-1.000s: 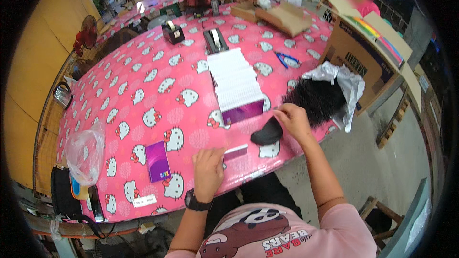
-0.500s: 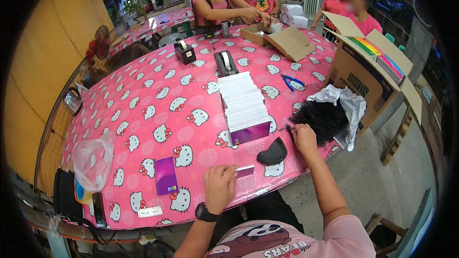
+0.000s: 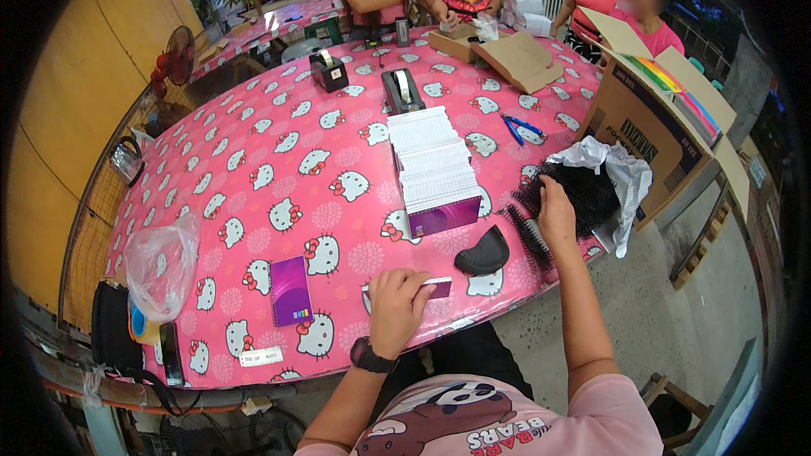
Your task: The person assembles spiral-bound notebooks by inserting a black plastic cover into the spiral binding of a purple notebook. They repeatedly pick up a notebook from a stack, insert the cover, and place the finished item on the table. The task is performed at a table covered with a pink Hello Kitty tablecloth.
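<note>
My left hand (image 3: 399, 306), wearing a dark wristwatch, grips a small purple-covered notebook (image 3: 438, 288) edge-up near the front of the table; part of it is behind my fingers. Over a pile of black spiral binding coils (image 3: 589, 202), my right hand (image 3: 555, 215) has its fingers drawn together, and what they hold is hard to make out. Several coils lie just left of that hand. Between my hands sits a black curved pad (image 3: 482, 252). Beyond it runs a long row of white-paged notebooks (image 3: 432, 165), a purple cover at its near end.
A purple spiral notebook (image 3: 291, 291) and a white label strip (image 3: 261, 357) lie left. Blue pliers (image 3: 521, 129), tape dispensers (image 3: 402, 92) and an open carton (image 3: 646, 122) stand farther off. A plastic bag (image 3: 160, 266) rests at far left. Several people in pink stand across the table.
My right hand has moved farther away, deeper over the black coils, and some coils now show at its left. My left hand has shifted slightly, still gripping the small notebook.
</note>
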A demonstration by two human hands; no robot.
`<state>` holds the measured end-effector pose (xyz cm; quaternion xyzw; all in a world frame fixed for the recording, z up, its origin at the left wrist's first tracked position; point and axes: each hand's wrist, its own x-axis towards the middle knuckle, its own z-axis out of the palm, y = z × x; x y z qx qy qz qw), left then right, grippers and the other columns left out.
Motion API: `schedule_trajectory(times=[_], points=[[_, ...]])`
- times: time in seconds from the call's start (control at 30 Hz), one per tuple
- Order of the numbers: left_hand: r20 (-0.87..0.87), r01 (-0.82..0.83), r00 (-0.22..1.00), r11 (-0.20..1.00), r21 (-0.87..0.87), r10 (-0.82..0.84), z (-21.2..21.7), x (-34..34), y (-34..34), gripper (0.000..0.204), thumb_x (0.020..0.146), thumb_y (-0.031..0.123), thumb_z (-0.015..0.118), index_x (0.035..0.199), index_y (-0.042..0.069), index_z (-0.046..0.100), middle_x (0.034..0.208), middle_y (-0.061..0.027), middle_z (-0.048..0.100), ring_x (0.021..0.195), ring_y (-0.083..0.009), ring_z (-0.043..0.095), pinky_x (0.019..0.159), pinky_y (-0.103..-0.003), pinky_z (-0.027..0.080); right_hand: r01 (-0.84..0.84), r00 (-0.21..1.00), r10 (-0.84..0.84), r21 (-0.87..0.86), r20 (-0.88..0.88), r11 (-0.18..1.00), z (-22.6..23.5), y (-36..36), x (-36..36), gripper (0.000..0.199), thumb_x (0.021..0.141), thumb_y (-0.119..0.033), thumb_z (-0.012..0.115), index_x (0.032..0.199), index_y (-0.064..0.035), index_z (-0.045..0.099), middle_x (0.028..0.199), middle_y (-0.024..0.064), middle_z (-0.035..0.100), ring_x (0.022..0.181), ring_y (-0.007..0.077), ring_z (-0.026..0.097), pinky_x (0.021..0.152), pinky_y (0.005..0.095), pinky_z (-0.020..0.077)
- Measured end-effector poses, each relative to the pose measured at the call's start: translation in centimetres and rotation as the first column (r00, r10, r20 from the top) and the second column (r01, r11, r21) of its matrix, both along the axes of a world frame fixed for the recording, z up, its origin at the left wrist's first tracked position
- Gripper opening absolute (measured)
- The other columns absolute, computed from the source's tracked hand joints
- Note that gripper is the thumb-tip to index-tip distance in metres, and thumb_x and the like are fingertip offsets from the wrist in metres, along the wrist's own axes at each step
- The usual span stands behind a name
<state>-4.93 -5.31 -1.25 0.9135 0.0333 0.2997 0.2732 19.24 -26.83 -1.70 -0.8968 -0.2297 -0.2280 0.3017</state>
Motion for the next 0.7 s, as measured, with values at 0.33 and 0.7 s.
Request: schedule_trajectory(times=[0.33, 0.7], points=[[-0.031, -0.019, 0.999, 0.998, 0.064, 0.021, -0.2, 0.9, 0.1, 0.014, 0.079, 0.017, 0.067, 0.091, 0.009, 0.067, 0.083, -0.0057, 0.059, 0.084, -0.0253, 0.052, 0.076, -0.038, 0.034, -0.548, 0.533, 0.647, 0.36, -0.545, 0.755, 3.0, 4.0, -10.4, 0.025, 0.094, -0.015, 0.051, 0.113, 0.0004, 0.058, 0.093, 0.0151, 0.063, 0.081, 0.0251, 0.061, 0.074, 0.034, 0.0485], [-0.013, 0.001, 1.0, 0.998, 0.059, -0.001, 0.1, 0.4, -0.1, 0.011, 0.081, 0.016, 0.066, 0.09, 0.01, 0.068, 0.082, -0.0039, 0.058, 0.082, -0.022, 0.052, 0.077, -0.035, 0.032, -0.462, 0.502, 0.668, 0.483, -0.55, 0.744, 1.2, 5.2, -11.8, 0.022, 0.077, -0.004, 0.069, 0.099, -0.0017, 0.067, 0.087, 0.0084, 0.063, 0.082, 0.0189, 0.061, 0.073, 0.0299, 0.0483]])
